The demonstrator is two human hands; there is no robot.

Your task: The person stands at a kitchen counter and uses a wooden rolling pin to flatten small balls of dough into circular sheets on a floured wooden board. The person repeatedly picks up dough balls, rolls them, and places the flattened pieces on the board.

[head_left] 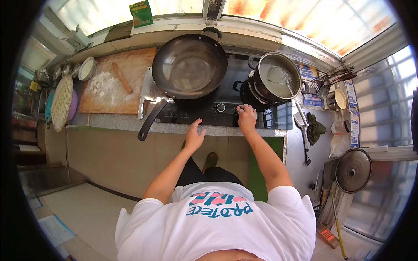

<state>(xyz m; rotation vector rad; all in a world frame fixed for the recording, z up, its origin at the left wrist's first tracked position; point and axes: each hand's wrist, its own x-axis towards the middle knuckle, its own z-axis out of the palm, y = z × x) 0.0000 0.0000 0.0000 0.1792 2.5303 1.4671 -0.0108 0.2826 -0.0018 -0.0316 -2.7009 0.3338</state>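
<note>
My right hand (247,118) is at the front of the black glass stove (187,114), its fingers closed around a control knob that they mostly hide. Left of it, a second stove knob (220,107) shows uncovered. My left hand (195,136) hovers just off the counter's front edge, fingers apart and holding nothing. A dark wok (189,65) rests on the left burner, its long handle (152,119) pointing toward me. On the right burner stands a steel pot (278,89) of cloudy liquid, with a wire skimmer (280,75) leaning in it.
Left of the stove lie a cleaver (147,91) and a floury wooden board (100,107) with a rolling pin (122,78) and dough pieces. A round tray of dumplings (62,102) stands farther left. Tongs (303,139), a dark cloth (315,129) and a pot lid (353,171) are at the right.
</note>
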